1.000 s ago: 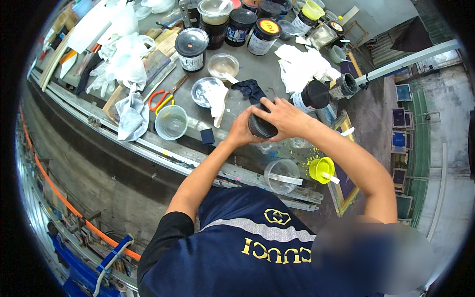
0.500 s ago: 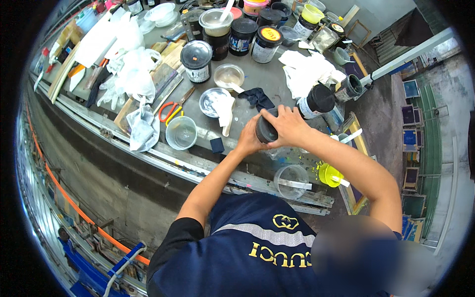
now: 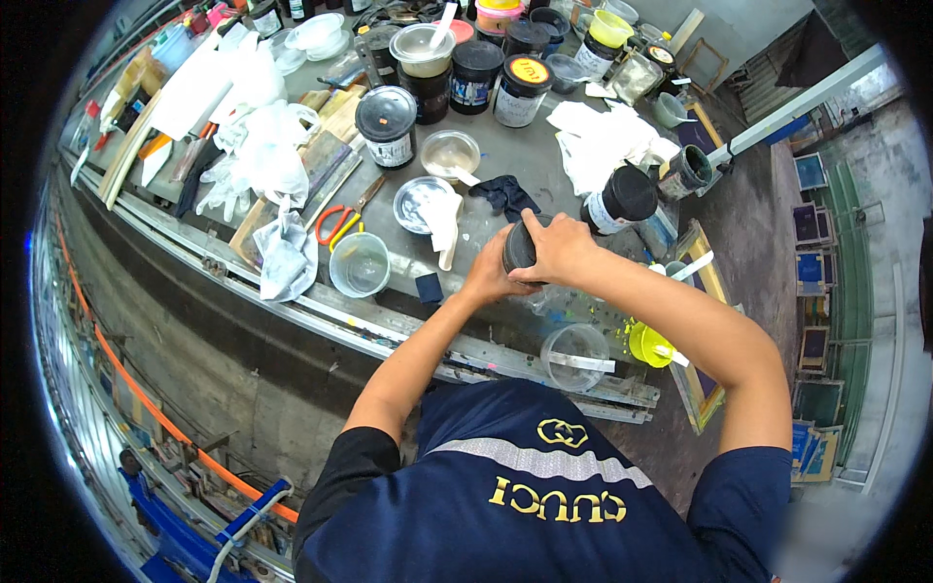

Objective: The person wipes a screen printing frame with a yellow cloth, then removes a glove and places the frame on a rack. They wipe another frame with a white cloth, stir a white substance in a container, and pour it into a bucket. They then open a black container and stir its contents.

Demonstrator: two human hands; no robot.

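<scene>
Between my two hands, near the table's front edge, stands a black jar (image 3: 518, 251) with a dark lid. My left hand (image 3: 489, 269) is wrapped round the jar's left side. On the lid lies my right hand (image 3: 560, 251), its fingers gripping the rim from the right; most of the jar's body is hidden by the hands. Just behind them is a crumpled black cloth (image 3: 503, 194). A white-labelled black jar (image 3: 622, 199) stands to the right of my right hand. Left of my left hand, a shallow bowl (image 3: 425, 205) has a white scraper-like strip (image 3: 445, 231) across its rim.
Clear tubs (image 3: 360, 264) (image 3: 575, 356) and a yellow cup (image 3: 649, 344) stand along the front edge. Orange-handled scissors (image 3: 340, 223), white gloves (image 3: 267, 160) and wooden strips lie left. Several ink jars (image 3: 386, 126) fill the back; white cloth (image 3: 603, 146) lies behind right.
My right hand has rotated on the lid, with its fingers drawn closer together over it. My left hand stays round the jar. The whole view has shifted slightly.
</scene>
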